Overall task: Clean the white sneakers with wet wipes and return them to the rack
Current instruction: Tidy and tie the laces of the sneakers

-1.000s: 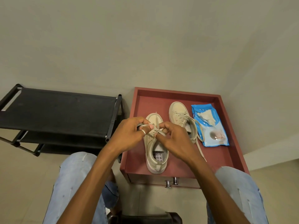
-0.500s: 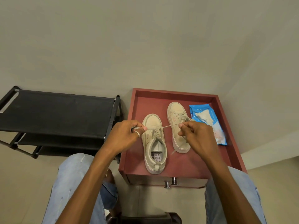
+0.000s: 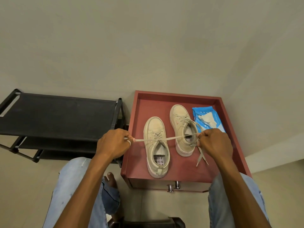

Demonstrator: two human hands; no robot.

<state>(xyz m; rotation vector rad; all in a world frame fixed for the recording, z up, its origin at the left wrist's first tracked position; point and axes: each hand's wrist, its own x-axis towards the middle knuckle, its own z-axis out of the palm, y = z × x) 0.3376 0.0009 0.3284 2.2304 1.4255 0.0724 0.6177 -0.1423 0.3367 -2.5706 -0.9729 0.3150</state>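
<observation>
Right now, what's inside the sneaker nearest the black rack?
Inside the left sneaker, a pale insole shows, with a dotted patch near the heel. The toe end is hidden under the shoe's laced front.

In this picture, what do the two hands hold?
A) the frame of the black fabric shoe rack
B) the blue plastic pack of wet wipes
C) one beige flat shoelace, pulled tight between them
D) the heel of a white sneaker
C: the left hand and the right hand each pinch the beige flat shoelace, which runs straight between them across the nearer white low-top sneaker on the red wooden cabinet top.
</observation>
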